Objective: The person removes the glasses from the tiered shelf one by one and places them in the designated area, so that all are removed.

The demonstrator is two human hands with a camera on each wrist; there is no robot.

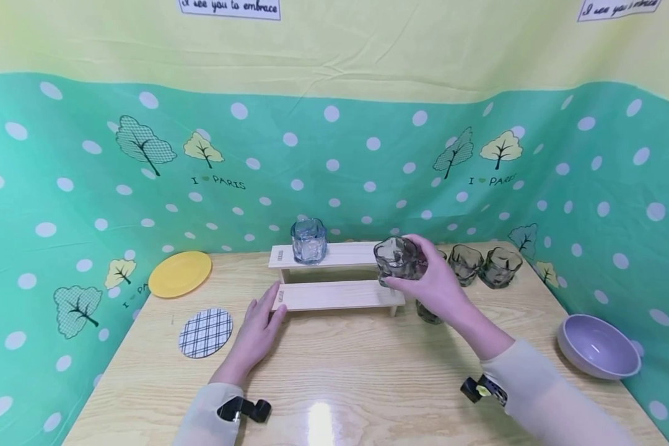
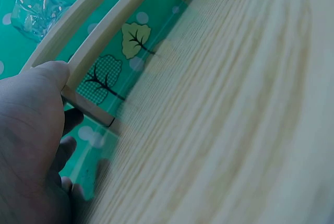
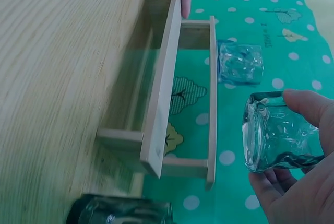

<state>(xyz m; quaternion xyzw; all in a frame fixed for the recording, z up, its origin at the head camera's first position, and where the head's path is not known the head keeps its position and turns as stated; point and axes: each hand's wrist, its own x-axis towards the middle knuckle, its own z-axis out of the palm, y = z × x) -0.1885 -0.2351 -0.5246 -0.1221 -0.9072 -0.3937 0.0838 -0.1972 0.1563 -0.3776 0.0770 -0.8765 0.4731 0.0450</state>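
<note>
Fingers of the left hand (image 1: 256,332), loosely extended, touch the left end of a two-step wooden rack (image 1: 340,297); left of them, a yellow plate (image 1: 180,274) and, nearer, a checked disc (image 1: 205,333) lie on the desk (image 1: 368,384). On the rack's far step, left of centre, stands a blue glass (image 1: 309,241). Above the rack's right end, the right hand (image 1: 439,284) holds a dark glass (image 1: 394,259) between thumb and fingers. More dark glasses (image 1: 500,267) stand right of the rack, some partly hidden; at far right, nearer, sits a purple bowl (image 1: 599,347).
</note>
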